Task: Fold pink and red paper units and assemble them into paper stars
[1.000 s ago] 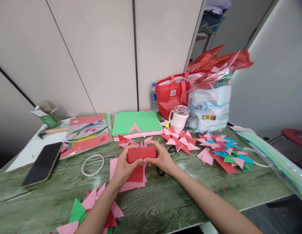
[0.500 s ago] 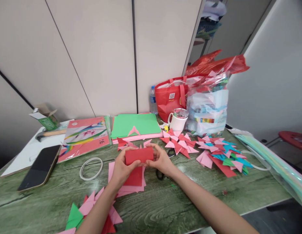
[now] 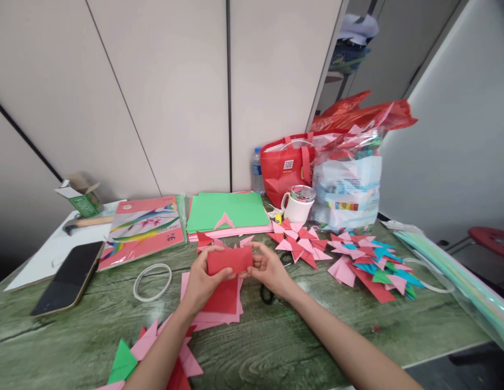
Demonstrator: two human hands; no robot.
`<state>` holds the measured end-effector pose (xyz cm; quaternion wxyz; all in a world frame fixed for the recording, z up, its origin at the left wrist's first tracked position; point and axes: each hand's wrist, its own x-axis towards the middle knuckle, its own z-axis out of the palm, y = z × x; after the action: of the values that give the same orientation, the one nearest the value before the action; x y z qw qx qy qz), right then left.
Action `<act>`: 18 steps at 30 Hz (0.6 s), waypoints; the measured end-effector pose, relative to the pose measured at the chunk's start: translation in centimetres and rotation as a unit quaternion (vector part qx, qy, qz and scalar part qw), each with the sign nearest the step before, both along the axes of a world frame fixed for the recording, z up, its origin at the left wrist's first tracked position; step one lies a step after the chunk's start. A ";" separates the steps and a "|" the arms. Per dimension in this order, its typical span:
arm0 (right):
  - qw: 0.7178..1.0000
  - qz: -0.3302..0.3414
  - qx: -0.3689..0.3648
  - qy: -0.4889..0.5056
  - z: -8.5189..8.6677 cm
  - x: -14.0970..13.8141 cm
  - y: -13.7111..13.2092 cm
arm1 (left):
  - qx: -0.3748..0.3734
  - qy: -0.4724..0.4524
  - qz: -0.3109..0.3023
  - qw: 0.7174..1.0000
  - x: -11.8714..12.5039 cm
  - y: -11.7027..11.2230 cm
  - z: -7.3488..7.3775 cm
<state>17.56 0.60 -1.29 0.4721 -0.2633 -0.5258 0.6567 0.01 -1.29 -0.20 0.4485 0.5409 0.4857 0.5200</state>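
A small red sheet of paper [image 3: 231, 260], folded into a rectangle, is held up between my two hands above the table. My left hand [image 3: 203, 275] pinches its left side, thumb across the front near the lower edge. At the right end, my right hand [image 3: 269, 269] grips it between thumb and fingers; part of those fingers is hidden behind the paper. Below lies a stack of square pink sheets [image 3: 211, 320] with a red sheet [image 3: 223, 301] on top. Black-handled scissors [image 3: 266, 294] lie by my right wrist, partly covered by it.
Folded paper stars [image 3: 299, 242] and a multicoloured pile of folded pieces [image 3: 368, 254] lie right. More folded pieces [image 3: 146, 342] sit under my left forearm. A phone [image 3: 69, 279], white ring [image 3: 152, 283], hammer [image 3: 89, 222], green paper stack [image 3: 230, 208], mug [image 3: 298, 206] and red bag [image 3: 282, 168] stand around.
The red paper has moved slightly left in my hands. My right thumb has shifted from the front of the paper to its right end. The view has tipped slightly.
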 end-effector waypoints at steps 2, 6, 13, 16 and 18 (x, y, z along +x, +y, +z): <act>1.000 0.003 0.013 -0.005 -0.1 0.0 0.0 | -0.008 -0.015 -0.001 1.000 0.0 0.0 0.0; 0.997 -0.018 0.054 -0.054 -0.3 0.2 0.2 | -0.015 -0.034 0.003 0.999 0.1 -0.1 0.4; 0.986 -0.104 0.081 -0.098 -0.9 0.9 1.1 | -0.005 -0.021 0.034 0.999 -0.3 0.0 1.1; 0.989 -0.094 0.074 -0.089 -0.8 0.9 1.1 | 0.010 0.007 0.048 0.999 -0.4 0.2 0.7; 0.992 -0.069 0.063 -0.089 -0.6 0.7 0.8 | 0.024 0.018 0.052 0.998 -0.3 0.2 0.4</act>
<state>18.31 1.40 -1.87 0.4830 -0.3258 -0.5866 0.5625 -0.32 -1.11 0.20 0.3990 0.5348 0.5088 0.5439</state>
